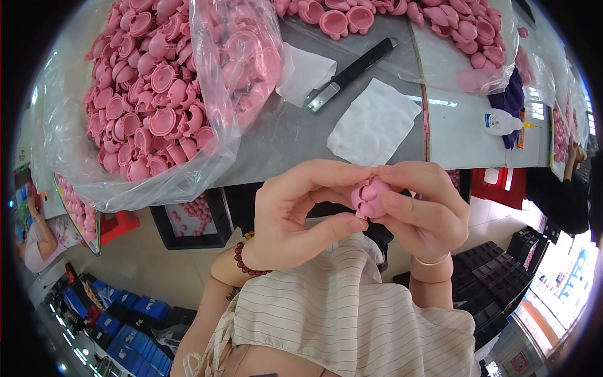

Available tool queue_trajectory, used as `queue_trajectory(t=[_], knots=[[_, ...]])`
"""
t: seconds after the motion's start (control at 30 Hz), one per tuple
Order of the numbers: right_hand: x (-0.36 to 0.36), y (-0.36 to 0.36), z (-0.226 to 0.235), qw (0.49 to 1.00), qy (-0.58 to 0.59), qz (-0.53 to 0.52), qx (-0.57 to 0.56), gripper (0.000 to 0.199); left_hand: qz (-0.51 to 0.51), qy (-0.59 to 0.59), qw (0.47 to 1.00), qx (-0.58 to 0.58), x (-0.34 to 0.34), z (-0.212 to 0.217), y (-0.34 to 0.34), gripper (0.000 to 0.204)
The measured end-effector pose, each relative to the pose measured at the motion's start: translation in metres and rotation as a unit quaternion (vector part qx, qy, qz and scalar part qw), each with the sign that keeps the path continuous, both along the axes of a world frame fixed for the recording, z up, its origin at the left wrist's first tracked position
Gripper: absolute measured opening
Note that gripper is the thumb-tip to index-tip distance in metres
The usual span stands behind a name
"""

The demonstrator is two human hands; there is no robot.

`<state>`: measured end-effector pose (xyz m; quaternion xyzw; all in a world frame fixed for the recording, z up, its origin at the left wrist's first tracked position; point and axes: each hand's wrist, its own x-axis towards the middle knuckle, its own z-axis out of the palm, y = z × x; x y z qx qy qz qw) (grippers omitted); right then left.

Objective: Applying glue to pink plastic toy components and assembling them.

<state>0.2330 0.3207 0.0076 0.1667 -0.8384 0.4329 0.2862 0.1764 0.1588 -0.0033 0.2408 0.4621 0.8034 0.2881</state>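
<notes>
Workbench, grey top (276,135), seen from above. Pink part (369,198): pinched between both hands just off the bench's near edge, over the lap. Left hand (295,217): thumb and forefinger closed on its left side. Right hand (424,210): fingertips clamped on its right side, equally near. Bag (207,151) of pink parts: far left of the held part. Black tool (352,73) and white cloths (374,122): beyond it.

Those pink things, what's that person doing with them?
A person is holding one small pink plastic piece between both hands, the left hand and the right hand, with fingertips pinching it just above their lap. On the grey table in front sits a big clear bag heaped with many more pink pieces. Two white cloths and a black tool lie on the table too.
</notes>
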Motion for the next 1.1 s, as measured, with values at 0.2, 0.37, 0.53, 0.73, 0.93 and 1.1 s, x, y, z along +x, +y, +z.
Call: queue_trajectory(t=[0.2, 0.37, 0.53, 0.73, 0.93, 1.1], knots=[[0.000, -0.009, -0.002, 0.994, 0.033, -0.064, 0.086, 0.037, -0.059, -0.155, 0.985, 0.042, 0.000, -0.007, 0.002, 0.044], [0.004, -0.017, -0.006, 0.983, -0.056, -0.031, -0.172, 0.032, 0.032, -0.019, 0.999, 0.015, -0.001, -0.006, 0.011, 0.052], [0.003, -0.015, -0.008, 0.971, -0.107, 0.039, -0.211, 0.028, 0.000, 0.057, 0.998, -0.024, -0.006, -0.008, 0.012, 0.037], [0.001, -0.019, -0.004, 0.968, -0.106, 0.014, -0.226, 0.022, 0.000, 0.079, 0.997, -0.010, -0.005, -0.012, 0.013, 0.043], [-0.002, -0.016, -0.011, 0.955, -0.121, 0.055, -0.266, 0.023, -0.005, 0.001, 1.000, 0.012, -0.009, -0.009, 0.014, 0.038], [-0.001, -0.019, -0.012, 0.917, -0.149, 0.093, -0.358, 0.022, 0.028, 0.068, 0.996, -0.041, -0.008, -0.007, 0.013, 0.041]])
